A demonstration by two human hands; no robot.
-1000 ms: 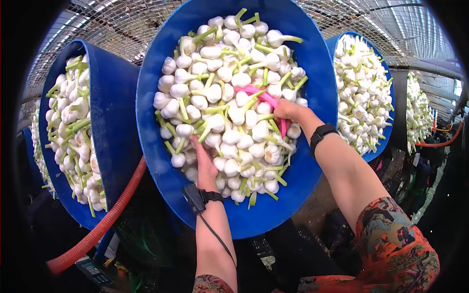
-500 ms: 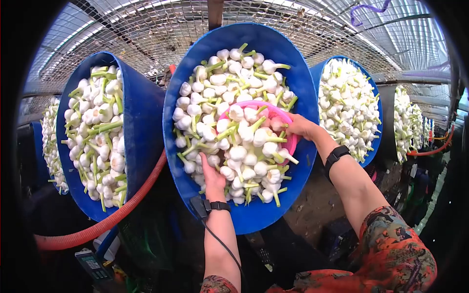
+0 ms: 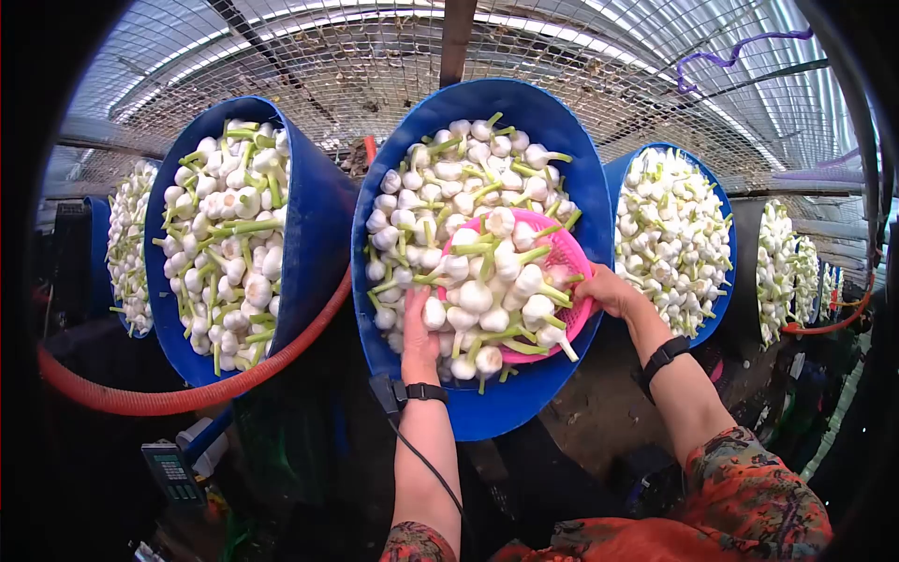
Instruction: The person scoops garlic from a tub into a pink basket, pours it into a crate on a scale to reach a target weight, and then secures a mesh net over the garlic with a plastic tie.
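A pink basket (image 3: pixel 569 251) sits right of centre in the frame, tilted toward the viewer inside a blue tub (image 3: pixel 496 412), with garlic bulbs (image 3: pixel 476 296) heaped in it and green stem ends jutting several ways. The right hand (image 3: pixel 611 288) meets the basket at its right edge, the fingers clamped on the pink rim. The left hand (image 3: pixel 419 328) is left of the basket, near the lower middle of the frame, pointing upward with its edge against the loose garlic. Its fingers are partly hidden, so whether they are apart or together, or touch the basket, cannot be told.

More garlic fills the tub behind and to the left of the basket. A second blue tub (image 3: pixel 314 215) full of bulbs stands at the left, and a third blue tub (image 3: pixel 622 171) at the right. A red hose (image 3: pixel 169 401) curves across the left side. At the lower left, a keypad device (image 3: pixel 172 468) shows rows of keys; its markings are too small to read.
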